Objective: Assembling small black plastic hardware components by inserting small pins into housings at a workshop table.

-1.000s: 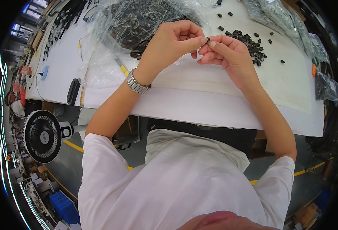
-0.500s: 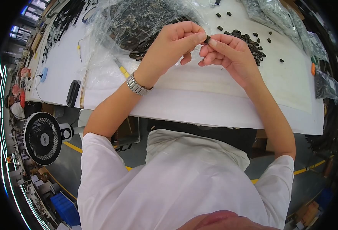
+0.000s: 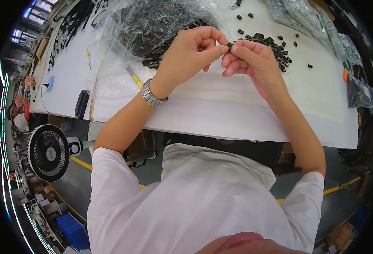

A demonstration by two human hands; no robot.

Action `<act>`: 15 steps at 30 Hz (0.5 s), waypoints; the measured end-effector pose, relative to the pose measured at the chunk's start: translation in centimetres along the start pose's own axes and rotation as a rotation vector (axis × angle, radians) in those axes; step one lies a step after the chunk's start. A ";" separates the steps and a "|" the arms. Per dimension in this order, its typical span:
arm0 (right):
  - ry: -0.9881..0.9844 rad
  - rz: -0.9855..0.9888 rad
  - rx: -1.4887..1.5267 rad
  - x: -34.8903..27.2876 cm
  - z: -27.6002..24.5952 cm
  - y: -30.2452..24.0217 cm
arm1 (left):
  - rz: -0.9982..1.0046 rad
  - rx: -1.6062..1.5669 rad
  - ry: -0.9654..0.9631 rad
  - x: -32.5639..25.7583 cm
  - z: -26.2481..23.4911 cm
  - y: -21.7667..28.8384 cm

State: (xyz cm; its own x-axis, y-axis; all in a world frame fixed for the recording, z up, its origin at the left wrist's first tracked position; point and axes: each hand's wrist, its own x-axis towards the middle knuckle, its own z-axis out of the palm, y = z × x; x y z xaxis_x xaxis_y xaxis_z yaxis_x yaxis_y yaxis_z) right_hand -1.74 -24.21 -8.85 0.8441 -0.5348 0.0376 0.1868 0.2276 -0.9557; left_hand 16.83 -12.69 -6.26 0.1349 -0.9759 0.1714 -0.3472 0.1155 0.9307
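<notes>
A small dark part (image 3: 230,46), short and block-shaped, is pinched between the fingertips of both hands above the white table (image 3: 220,113). My left hand (image 3: 190,55), with a metal watch (image 3: 152,94) on its wrist, grips it from the left with thumb and forefinger. From the other side my right hand (image 3: 256,61) holds it with thumb and forefinger, the other fingers curled below. Just beyond the right hand lies a pile of similar small dark parts (image 3: 281,57). Behind the left hand, a clear plastic bag (image 3: 152,25) covers many more dark pieces.
A yellow-handled tool (image 3: 136,80) lies left of my left wrist, with a black oblong case (image 3: 82,104) farther left. More plastic bags (image 3: 309,23) lie along the right side. A fan (image 3: 48,152) stands left of the table.
The small dark part has turned slightly and shows more between the fingertips. My left fingers have shifted a little. The whole scene has moved only slightly.
</notes>
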 end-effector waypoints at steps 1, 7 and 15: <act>0.000 -0.003 0.002 -0.1 0.1 0.0 | 0.029 0.101 0.033 -0.2 0.3 0.2; 0.044 -0.063 -0.100 -0.4 0.5 -0.2 | 0.025 0.107 0.071 -0.1 1.1 -0.1; 0.041 -0.041 -0.068 -0.3 0.8 -0.3 | 0.068 0.110 0.055 -0.3 0.6 -0.2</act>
State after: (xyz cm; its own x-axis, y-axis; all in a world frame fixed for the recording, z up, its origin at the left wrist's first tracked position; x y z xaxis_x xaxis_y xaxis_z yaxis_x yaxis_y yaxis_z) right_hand -1.64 -23.50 -8.31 0.8149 -0.5759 0.0664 0.1848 0.1495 -0.9713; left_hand 16.30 -12.56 -6.72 0.1577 -0.9545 0.2531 -0.4564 0.1568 0.8759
